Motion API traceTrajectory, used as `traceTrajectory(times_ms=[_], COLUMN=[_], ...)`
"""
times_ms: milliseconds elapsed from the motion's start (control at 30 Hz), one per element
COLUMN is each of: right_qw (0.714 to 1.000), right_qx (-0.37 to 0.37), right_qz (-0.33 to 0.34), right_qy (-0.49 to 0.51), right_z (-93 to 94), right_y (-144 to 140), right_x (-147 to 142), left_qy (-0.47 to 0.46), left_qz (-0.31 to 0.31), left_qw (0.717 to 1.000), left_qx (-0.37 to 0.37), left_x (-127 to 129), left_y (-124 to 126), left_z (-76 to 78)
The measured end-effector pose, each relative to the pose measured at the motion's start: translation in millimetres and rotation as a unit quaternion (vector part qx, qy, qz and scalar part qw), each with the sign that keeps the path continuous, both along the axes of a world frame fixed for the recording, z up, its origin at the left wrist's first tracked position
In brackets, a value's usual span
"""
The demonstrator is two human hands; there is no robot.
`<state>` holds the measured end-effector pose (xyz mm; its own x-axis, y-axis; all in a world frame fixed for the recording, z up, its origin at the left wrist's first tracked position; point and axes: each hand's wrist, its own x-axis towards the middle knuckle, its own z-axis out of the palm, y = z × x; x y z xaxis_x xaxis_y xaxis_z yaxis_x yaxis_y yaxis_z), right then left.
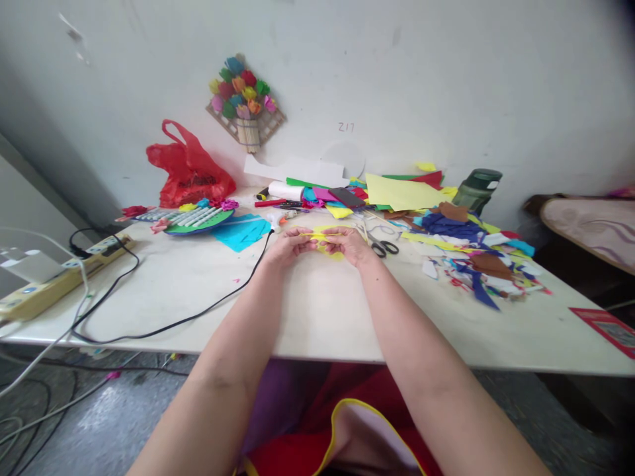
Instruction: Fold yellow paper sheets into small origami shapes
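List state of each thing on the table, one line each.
left hand: pinching yellow strip
right hand: pinching yellow strip
yellow strip: stretched flat between both hands
scissors: lying on table, blades closed as far as visible
red bag: slumped against wall, mouth open
green bottle: upright, capped
power strip: plugs inserted
paper scraps: loose pile

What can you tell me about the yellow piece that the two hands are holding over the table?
The yellow piece looks like thin craft foam or paper, bright yellow and small. It is held flat and roughly level just above the white table, pinched at one end by the left hand and at the other by the right hand. Seen nearly edge on, its top shows as a narrow strip between the fingers, with more yellow below. Its exact shape is hidden by the hands.
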<state>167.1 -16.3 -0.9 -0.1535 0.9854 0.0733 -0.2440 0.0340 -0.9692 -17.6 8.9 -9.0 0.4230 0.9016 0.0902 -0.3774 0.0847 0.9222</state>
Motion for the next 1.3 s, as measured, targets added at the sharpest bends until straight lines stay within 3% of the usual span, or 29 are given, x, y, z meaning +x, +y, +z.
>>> traceTrajectory(times_ms=[500, 933, 1300], right_qw=[0.997, 0.999, 0.997], right_qx=[0.063, 0.024, 0.013], right_qz=[0.037, -0.015, -0.049], right_qy=[0.032, -0.019, -0.055], right_z=[3.6, -0.1, -0.8], right_y=[-4.7, -2.3, 0.4], right_x=[-0.5, -2.6, -3.8], left_qy=[-0.024, 0.042, 0.095], left_qz=[0.003, 0.061, 0.067], left_qw=[1.000, 0.997, 0.989], left_qx=[-0.017, 0.021, 0.088], left_x=[-0.9, 2.3, 4.4], left_y=[3.9, 2.3, 3.0], left_z=[1.4, 2.6, 0.7])
